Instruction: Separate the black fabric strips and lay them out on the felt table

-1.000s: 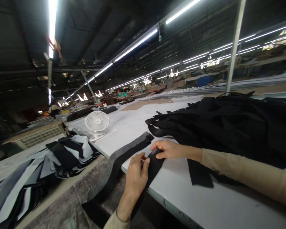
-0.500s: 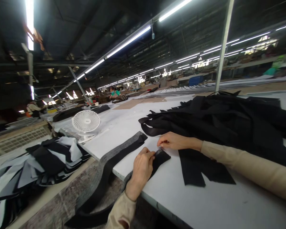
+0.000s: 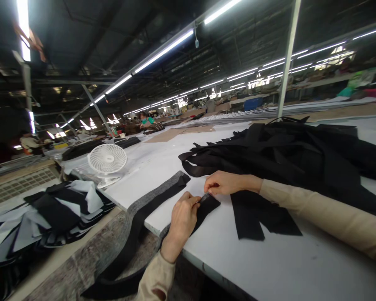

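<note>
My left hand (image 3: 183,221) pinches a black fabric strip (image 3: 210,205) on the white desk (image 3: 253,263); my right hand (image 3: 228,182) curls at its edge, its grip impossible to tell.

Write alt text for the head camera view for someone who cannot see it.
A person's left hand and right hand pinch the end of a long black-and-grey fabric strip on a white work table in a large workshop. A heap of black fabric lies beyond the right arm, and a small white fan stands farther along.
</note>
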`<action>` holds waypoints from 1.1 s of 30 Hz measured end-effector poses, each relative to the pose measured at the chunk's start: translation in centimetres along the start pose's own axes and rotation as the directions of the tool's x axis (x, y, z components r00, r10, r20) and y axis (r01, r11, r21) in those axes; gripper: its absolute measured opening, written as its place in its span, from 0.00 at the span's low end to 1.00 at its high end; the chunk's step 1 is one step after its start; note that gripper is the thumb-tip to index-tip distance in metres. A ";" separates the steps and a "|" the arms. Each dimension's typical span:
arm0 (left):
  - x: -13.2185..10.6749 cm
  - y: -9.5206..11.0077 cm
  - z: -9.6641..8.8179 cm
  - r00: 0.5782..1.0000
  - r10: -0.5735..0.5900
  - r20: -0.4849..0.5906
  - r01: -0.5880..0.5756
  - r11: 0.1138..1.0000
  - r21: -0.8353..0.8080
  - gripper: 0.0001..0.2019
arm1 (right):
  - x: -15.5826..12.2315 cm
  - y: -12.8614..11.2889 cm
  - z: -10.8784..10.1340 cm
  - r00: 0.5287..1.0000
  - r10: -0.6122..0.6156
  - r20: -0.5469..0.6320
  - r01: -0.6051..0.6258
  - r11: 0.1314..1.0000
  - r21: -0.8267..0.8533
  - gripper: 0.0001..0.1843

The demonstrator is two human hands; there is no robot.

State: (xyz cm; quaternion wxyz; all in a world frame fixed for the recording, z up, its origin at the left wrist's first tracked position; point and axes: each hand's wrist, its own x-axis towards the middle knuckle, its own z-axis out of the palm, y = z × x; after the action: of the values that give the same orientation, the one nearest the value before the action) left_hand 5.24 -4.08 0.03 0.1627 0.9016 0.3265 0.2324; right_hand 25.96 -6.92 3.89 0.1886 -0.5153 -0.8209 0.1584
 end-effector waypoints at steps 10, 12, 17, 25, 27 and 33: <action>0.0 -0.1 0.0 1.000 0.022 -0.012 -0.022 1.000 0.009 0.15 | 0.2 0.3 0.6 0.998 -0.057 -0.017 0.057 0.998 -0.040 0.09; 0.0 0.0 -0.1 1.000 0.021 -0.009 -0.021 1.000 -0.001 0.15 | 0.2 0.3 0.7 0.994 -0.103 -0.022 0.100 0.991 -0.085 0.08; -0.1 -0.2 0.0 0.999 0.044 -0.013 -0.044 0.998 -0.049 0.18 | -0.3 -0.2 1.2 0.956 -0.293 -0.006 0.272 0.893 -0.360 0.09; -0.4 -0.2 0.2 0.992 0.125 0.021 -0.127 0.979 0.162 0.19 | -1.9 0.5 2.0 0.913 -0.404 0.049 0.318 0.631 -0.708 0.13; -0.2 0.1 0.1 0.994 0.105 0.030 -0.108 0.976 0.190 0.20 | -1.9 0.8 1.7 0.941 -0.335 -0.052 0.217 0.714 -0.665 0.15; 2.5 1.6 1.0 0.998 0.054 0.034 -0.061 0.965 0.255 0.19 | -1.4 -0.5 1.9 0.966 -0.156 -0.206 0.068 0.923 -0.378 0.17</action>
State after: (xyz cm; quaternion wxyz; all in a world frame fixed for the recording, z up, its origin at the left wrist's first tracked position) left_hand 8.28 -3.79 0.68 0.0427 0.9272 0.3251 0.1809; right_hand 25.25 -8.49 2.22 0.1922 -0.5082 -0.8365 -0.0707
